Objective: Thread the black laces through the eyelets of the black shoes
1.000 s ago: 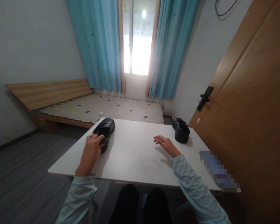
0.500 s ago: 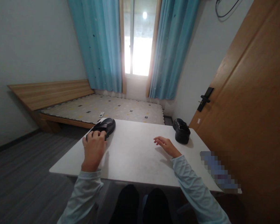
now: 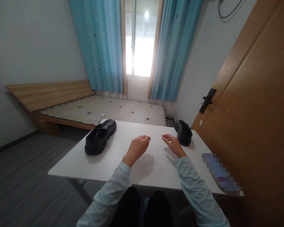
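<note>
A black loafer (image 3: 100, 136) stands upright at the left of the white table (image 3: 123, 170), its toe pointing to the far side. On the right stands another black shoe (image 3: 184, 132), its heel towards me. My left hand (image 3: 137, 147) hovers over the table's middle, fingers loosely bent and holding nothing. Facing it, my right hand (image 3: 173, 144) is also above the table, thumb and fingers apart, nearest to the right shoe but not gripping it. A gap separates the two hands.
A blurred flat bluish item (image 3: 221, 173) lies along the table's right edge. Beyond the table is a bed (image 3: 123, 108) with a small white remote-like object (image 3: 102, 116) on it. A wooden door (image 3: 246, 104) stands close on the right.
My left hand has let go of the left loafer and moved right to the table's middle. My right hand has shifted slightly right. Both shoes stay in place.
</note>
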The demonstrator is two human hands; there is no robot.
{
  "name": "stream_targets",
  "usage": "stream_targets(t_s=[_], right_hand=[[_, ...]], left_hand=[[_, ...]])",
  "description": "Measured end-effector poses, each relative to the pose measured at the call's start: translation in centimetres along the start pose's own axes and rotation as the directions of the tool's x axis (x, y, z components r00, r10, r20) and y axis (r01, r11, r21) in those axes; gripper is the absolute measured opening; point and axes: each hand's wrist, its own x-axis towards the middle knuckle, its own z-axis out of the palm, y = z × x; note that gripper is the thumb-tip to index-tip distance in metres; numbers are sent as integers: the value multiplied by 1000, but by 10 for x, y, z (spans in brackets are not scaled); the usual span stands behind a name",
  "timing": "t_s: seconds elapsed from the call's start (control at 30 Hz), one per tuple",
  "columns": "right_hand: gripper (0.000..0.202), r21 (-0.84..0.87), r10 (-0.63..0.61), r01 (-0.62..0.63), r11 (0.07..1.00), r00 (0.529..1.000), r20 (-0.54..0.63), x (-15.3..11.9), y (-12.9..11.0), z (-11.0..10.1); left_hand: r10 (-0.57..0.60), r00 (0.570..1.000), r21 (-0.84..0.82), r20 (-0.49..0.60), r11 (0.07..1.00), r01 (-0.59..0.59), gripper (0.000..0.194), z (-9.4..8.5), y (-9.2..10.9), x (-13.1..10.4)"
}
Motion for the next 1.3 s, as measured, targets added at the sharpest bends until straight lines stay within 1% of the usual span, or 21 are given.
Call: stream_targets(t_s=[0.1, 0.2, 0.27, 0.33, 0.43, 0.53, 0.67, 0.9, 1.0, 1.1, 1.2, 1.3], right_hand=[[26, -129, -46, 26, 991, 987, -157, 4, 8, -12], [25, -318, -143, 40, 947, 940, -310, 7, 15, -23], [23, -436, -189, 1, 900, 903, -387, 7, 20, -30], [25, -523, -200, -67, 850, 877, -437, 7, 25, -35], [34, -597, -172, -148, 788, 879, -445, 6, 35, -40], [44, -615, -132, -188, 765, 890, -436, 5, 46, -41], [45, -580, -56, -241, 778, 893, -447, 4, 60, -41], [39, -525, -10, -268, 808, 884, -467, 0, 78, -48], [35, -548, -7, -259, 795, 900, -436, -1, 81, -51], [29, -552, -14, -252, 795, 902, -431, 0, 81, -55], [26, -547, -32, -231, 805, 903, -428, 1, 78, -56], [27, -563, -50, -205, 800, 913, -404, 1, 73, -54]], left_hand=[[0, 1000, -63, 14, 998, 1, 20, 17, -8, -1], [-9, 999, -90, 35, 996, 12, 20, 28, -15, -4], [-7, 999, -98, 45, 995, 11, 21, 31, -18, -5], [-6, 998, -106, 63, 994, 13, 23, 34, -19, -6], [-5, 995, -113, 99, 993, 16, 25, 36, -20, -7], [7, 993, -117, 114, 993, 6, 26, 38, -19, -8], [6, 991, -119, 134, 993, 10, 26, 39, -17, -7], [12, 990, -114, 143, 994, 4, 26, 39, -18, -7], [10, 990, -117, 138, 993, 6, 26, 40, -19, -7], [13, 992, -127, 126, 992, 4, 26, 41, -20, -6], [4, 992, -127, 126, 992, 12, 26, 42, -20, -6], [-2, 993, -128, 118, 992, 17, 26, 41, -20, -6]])
